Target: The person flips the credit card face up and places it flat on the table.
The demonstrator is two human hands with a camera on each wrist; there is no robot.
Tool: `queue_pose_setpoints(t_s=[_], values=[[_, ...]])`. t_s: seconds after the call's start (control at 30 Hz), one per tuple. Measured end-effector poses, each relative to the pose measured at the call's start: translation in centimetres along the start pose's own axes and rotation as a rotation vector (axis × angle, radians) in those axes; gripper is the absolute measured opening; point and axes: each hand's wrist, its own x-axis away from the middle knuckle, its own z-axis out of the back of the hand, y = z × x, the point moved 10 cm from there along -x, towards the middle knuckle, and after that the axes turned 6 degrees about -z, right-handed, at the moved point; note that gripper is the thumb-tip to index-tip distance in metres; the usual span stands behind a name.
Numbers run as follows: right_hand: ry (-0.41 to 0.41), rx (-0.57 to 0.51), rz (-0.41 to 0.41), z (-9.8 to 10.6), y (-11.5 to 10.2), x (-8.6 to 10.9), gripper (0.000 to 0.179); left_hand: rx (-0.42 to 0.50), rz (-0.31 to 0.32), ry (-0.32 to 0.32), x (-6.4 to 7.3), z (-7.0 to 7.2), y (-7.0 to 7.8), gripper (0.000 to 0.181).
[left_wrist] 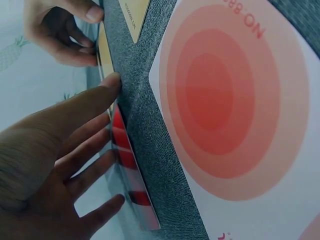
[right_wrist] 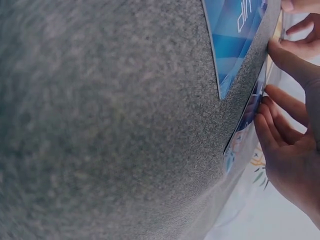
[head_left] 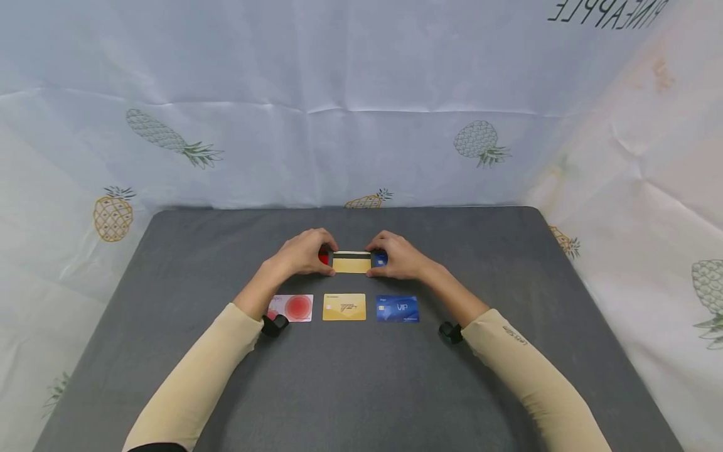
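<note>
Between my two hands is a gold card (head_left: 352, 265) with a dark stripe across its upper part. My left hand (head_left: 305, 252) pinches its left end, thumb on the near edge and fingers on the far side. At the right end, my right hand (head_left: 398, 257) pinches it the same way. A red card (left_wrist: 131, 170) shows beside the left fingers, partly covered by that hand. Under the right hand lies a blue card (right_wrist: 245, 122), also partly hidden. Nearer to me, a row holds a pink card with red circles (head_left: 298, 307), a gold card (head_left: 344, 307) and a blue VIP card (head_left: 398, 309).
The cards are on a dark grey table (head_left: 350, 383). White cloth printed with pineapples (head_left: 477, 139) hangs behind it and at the sides. Black wrist straps (head_left: 275, 326) sit below both hands, at the ends of beige sleeves (head_left: 194, 376).
</note>
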Motion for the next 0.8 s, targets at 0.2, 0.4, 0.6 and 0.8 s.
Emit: queue_pose_setpoints(t_s=[0.2,0.4,0.6,0.8], values=[[0.013,0.02,0.012,0.11,-0.12,0.02,0.053,0.01,-0.003,0.007,-0.1,-0.09,-0.12,0.054],[0.034,0.02,0.033,0.1,-0.19,0.07,0.05,0.022,-0.032,0.029,-0.13,-0.05,-0.25,0.053],[0.044,0.009,0.055,0.08,-0.11,0.08,0.049,0.039,-0.058,0.048,-0.21,-0.02,-0.35,0.051],[0.039,0.001,0.064,0.18,-0.07,-0.05,0.047,0.069,-0.082,0.052,-0.42,-0.22,-0.67,0.052]])
